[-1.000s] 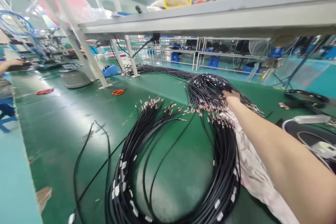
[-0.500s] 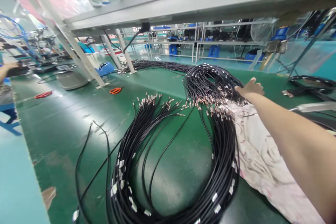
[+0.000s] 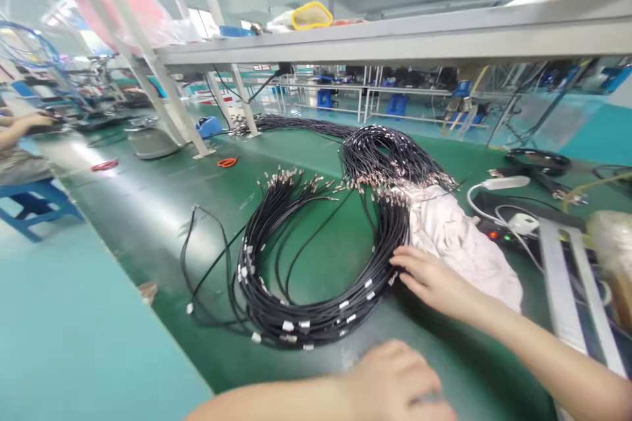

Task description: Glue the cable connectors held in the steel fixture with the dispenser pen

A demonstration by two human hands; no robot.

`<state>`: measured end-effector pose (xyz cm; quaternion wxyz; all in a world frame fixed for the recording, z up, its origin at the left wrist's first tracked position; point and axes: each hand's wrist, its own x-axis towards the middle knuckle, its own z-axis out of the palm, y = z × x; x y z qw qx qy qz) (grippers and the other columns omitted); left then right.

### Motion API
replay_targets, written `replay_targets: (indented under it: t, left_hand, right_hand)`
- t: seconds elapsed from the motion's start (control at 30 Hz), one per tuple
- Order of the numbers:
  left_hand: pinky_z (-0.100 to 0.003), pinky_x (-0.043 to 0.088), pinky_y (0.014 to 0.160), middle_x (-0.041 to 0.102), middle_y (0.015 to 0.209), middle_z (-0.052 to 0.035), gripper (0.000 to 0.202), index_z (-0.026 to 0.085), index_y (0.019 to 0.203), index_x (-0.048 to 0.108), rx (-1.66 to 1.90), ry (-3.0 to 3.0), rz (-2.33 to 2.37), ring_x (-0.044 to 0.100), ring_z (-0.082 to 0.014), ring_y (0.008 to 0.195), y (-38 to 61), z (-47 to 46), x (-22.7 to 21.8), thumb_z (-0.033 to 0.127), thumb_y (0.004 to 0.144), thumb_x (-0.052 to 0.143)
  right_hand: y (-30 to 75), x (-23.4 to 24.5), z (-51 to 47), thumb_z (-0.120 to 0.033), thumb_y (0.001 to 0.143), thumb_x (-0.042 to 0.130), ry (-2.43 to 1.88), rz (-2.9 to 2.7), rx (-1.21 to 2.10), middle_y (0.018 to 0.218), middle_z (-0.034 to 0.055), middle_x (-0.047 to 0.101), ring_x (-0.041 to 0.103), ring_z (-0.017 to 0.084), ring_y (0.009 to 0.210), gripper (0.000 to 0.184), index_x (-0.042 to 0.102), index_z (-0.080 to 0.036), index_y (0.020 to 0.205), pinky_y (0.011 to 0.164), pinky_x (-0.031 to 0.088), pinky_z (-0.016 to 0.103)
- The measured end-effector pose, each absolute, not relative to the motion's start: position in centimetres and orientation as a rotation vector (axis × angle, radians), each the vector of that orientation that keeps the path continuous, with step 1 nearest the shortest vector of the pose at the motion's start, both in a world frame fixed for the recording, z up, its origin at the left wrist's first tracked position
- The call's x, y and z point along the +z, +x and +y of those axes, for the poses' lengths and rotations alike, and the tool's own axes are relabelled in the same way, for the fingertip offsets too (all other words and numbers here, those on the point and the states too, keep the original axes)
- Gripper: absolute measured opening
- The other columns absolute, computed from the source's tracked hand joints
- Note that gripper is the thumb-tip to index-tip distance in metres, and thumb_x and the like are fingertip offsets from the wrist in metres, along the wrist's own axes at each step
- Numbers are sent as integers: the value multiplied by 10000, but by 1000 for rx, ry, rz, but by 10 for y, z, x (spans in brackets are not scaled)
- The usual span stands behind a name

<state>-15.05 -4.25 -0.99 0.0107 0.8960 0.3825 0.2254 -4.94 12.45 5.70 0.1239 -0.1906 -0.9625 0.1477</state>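
"Cable coil [image 3: 318, 316]: where is it?"

"On the green worktop [image 3: 148, 210], inward from its left edge. The right hand [image 3: 437, 279], fingers slightly spread, is at the coil's right side, apparently arranging it; a firm hold would call for closing around the strands."

"Anything unclear?"

"The left hand [image 3: 395, 381] is blurred and cut off below; I can't tell whether it grips. Right fingertip contact is uncertain."

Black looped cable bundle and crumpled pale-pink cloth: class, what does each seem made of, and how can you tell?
Black looped cable bundle: probably plastic or rubber sheathing, smooth and faintly shiny; the coppery ends look metallic. Crumpled pale-pink cloth: apparently soft fabric, matt with loose folds; fibre unclear.
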Motion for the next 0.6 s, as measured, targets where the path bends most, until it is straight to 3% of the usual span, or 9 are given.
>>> replay_targets:
  t: [0.1,0.2,0.27,0.37,0.47,0.6]
  left_hand:
    - [-354,421,775,591,1016,-80,244,198,1088,551,714,2560,1802,532,-216,911,-180,-52,34,269,860,503]
    - [-382,409,829,555,1096,-120,426,162,1169,504,359,2093,2238,502,-277,1014,-217,-64,69,394,818,576]
    - [-379,403,831,568,1066,-127,415,154,1109,546,191,1929,2270,509,-294,1016,-239,-69,78,427,800,592]
    - [-296,421,727,614,871,-58,248,181,883,616,124,1897,2147,576,-230,837,-256,-67,76,406,779,611]
    - [-258,409,694,614,780,-24,152,192,747,601,162,1913,2051,576,-199,777,-257,-62,75,339,741,640]
    - [-259,394,705,607,776,-36,125,176,694,574,355,1895,2049,559,-198,791,-257,-60,88,288,724,622]
  right_hand:
    - [5,61,78,-253,858,437,-451,-2837,297,1178,99,613,607,224,1042,308,624,-230,1102,895,512,385]
    - [57,61,49,-284,852,468,-386,-2817,268,1078,80,670,666,212,918,274,634,-260,1068,781,572,328]
    - [84,58,32,-284,842,489,-353,-2804,307,1006,59,697,686,201,847,249,639,-280,1041,710,590,283]
    - [112,53,7,-266,832,500,-350,-2784,395,924,38,713,695,189,781,231,646,-298,1008,650,593,246]
    - [125,49,-18,-259,831,489,-392,-2784,499,889,32,712,692,187,746,234,659,-314,982,637,591,250]
    - [134,50,-38,-266,833,468,-464,-2759,585,886,31,706,683,184,734,261,672,-338,979,644,584,258]
